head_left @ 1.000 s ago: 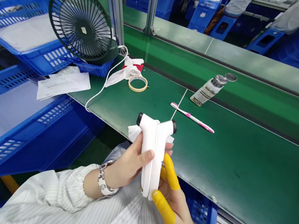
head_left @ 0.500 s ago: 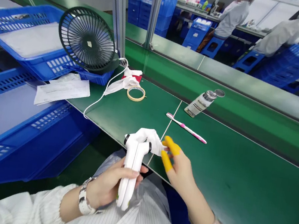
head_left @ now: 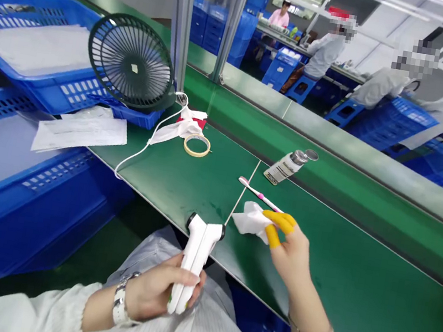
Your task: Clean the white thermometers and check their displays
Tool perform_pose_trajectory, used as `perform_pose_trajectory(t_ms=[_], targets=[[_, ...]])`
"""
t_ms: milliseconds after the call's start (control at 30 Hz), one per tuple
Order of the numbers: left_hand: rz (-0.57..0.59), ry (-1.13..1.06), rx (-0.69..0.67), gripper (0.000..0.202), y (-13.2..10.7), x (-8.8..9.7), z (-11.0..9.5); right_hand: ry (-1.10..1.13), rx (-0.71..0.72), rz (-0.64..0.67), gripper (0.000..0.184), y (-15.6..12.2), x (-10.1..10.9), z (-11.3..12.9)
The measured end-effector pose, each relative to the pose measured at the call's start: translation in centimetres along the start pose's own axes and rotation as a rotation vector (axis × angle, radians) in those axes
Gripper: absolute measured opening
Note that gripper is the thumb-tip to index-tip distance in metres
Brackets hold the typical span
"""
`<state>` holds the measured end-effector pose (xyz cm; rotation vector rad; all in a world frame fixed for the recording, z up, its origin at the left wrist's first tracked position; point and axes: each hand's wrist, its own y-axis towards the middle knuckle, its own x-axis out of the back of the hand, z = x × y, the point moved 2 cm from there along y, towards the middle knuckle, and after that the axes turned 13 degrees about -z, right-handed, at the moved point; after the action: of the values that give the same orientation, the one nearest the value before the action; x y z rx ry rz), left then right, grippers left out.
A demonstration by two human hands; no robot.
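My left hand (head_left: 160,288) is wrapped round two white handheld devices with black round ends (head_left: 194,263), held side by side near the table's front edge; their exact kind I cannot make out. Yellow finger cots cover the thumb and fingers of my right hand (head_left: 290,247), which pinches a white cloth or wipe (head_left: 253,220) above the green table. Just behind that hand lies a pink and white toothbrush (head_left: 261,196), its handle end partly hidden. Farther back stands a bottle with its flip lid raised (head_left: 284,167).
A roll of tape (head_left: 195,153) and crumpled white cloths (head_left: 176,131) lie at the table's left. A dark fan (head_left: 132,62) with a white cable, papers (head_left: 83,134) and blue crates (head_left: 45,85) are farther left. Several people sit at benches beyond the metal posts.
My right hand has moved right with the white wipe, away from the white devices. My left hand still grips them, and their tops sit slightly lower. The view has tilted up a little.
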<state>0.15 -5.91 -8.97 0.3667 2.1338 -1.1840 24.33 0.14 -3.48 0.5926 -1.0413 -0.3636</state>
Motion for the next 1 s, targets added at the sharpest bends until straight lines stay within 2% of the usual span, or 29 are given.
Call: perform_pose_trajectory(t_ms=[100,267,367,467,567,633,800,933,1000], targets=[[-0.026,0.000,0.020,0.037,1.0,-0.9,0.2,0.021,0.042,-0.027,0.021,-0.9,0.7,1.7],[-0.043,0.010,0.062,0.035,0.9,-1.5,0.2,0.045,0.144,0.068,0.024,-2.6,-2.3,5.5],[-0.061,0.012,0.077,0.038,0.9,-1.4,0.5,0.076,0.171,0.156,0.026,-3.2,-2.8,6.5],[-0.078,0.022,0.081,0.036,1.2,-1.1,1.0,0.155,0.194,0.250,0.032,-3.8,-2.1,7.2],[-0.091,0.044,0.081,0.030,1.6,-0.9,1.4,0.252,0.203,0.322,0.028,-4.2,-1.7,7.6],[-0.102,0.062,0.086,0.028,1.6,-0.7,1.5,0.255,0.198,0.318,0.022,-4.1,-2.0,7.4],[-0.133,0.076,0.088,0.031,1.6,-0.3,1.3,0.126,0.110,0.210,0.013,-3.5,-2.9,6.7],[-0.138,0.094,0.085,0.023,1.6,-0.4,1.2,0.304,0.225,0.330,0.011,-3.8,-2.8,7.2],[-0.141,0.094,0.086,0.024,1.6,-0.5,1.1,0.284,0.242,0.315,0.010,-3.4,-2.9,6.9]])
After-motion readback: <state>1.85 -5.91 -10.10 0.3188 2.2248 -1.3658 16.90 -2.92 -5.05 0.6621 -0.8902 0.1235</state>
